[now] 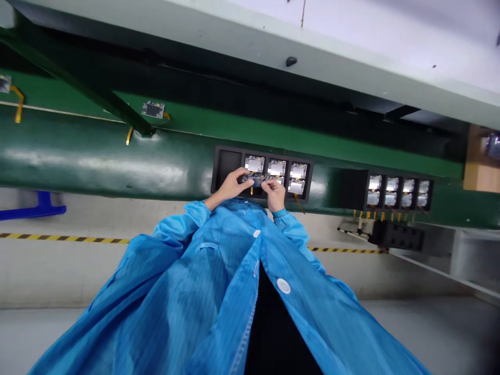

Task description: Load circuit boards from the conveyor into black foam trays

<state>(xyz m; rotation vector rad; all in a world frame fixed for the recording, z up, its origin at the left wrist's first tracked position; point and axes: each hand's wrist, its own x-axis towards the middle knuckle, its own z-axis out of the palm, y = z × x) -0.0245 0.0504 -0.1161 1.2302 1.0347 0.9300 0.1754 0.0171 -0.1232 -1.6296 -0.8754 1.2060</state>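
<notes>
Between my two hands is a small circuit board [257, 181], held over the near side of a black tray [227, 150]. My left hand [232, 185] pinches the board's left end with thumb and fingers. At its right end, the thumb and fingertips of my right hand [274, 194] are closed on it. A short orange ribbon cable [251, 191] shows just below the board. Boards with silvery metal covers [277, 167] sit in the tray's compartments around my hands. The tray's left compartment is partly hidden by my left hand.
A second black tray [353, 188] with several boards stands to the right, orange ribbons hanging over the bench edge. Loose boards [153, 109] lie at the back left. A green post [97, 96] and an overhead shelf [234, 34] border the green bench [97, 156]. A wooden box [482, 174] is far right.
</notes>
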